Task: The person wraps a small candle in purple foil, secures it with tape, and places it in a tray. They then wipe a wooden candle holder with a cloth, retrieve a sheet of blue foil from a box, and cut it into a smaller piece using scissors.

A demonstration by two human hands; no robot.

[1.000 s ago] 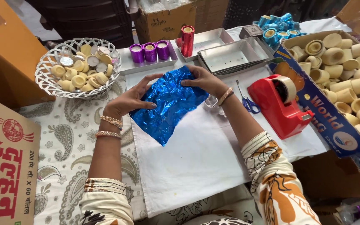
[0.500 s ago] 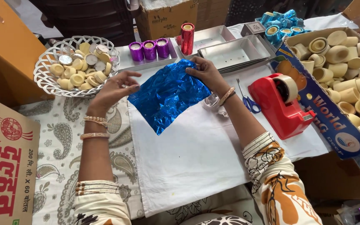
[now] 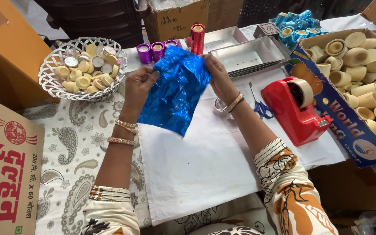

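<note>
A crinkled sheet of shiny blue foil [image 3: 176, 90] hangs lifted above the white cloth [image 3: 205, 161]. My left hand [image 3: 138, 86] pinches its upper left edge. My right hand [image 3: 217, 77] grips its upper right edge. The sheet's lower corner dangles toward me, just over the cloth. Both wrists wear bangles.
A white wire basket [image 3: 49, 80] of cream round cups sits at the left. Purple-wrapped cups [image 3: 151, 50] and a red-wrapped tube [image 3: 197, 38] stand behind the foil, beside metal trays [image 3: 244, 54]. A red tape dispenser [image 3: 294, 109], blue scissors [image 3: 261, 106] and a box of cream cups [image 3: 362, 65] lie right.
The foil lay flat on the cloth under both hands. Now both hands have lifted it by its upper edge, so it hangs in the air.
</note>
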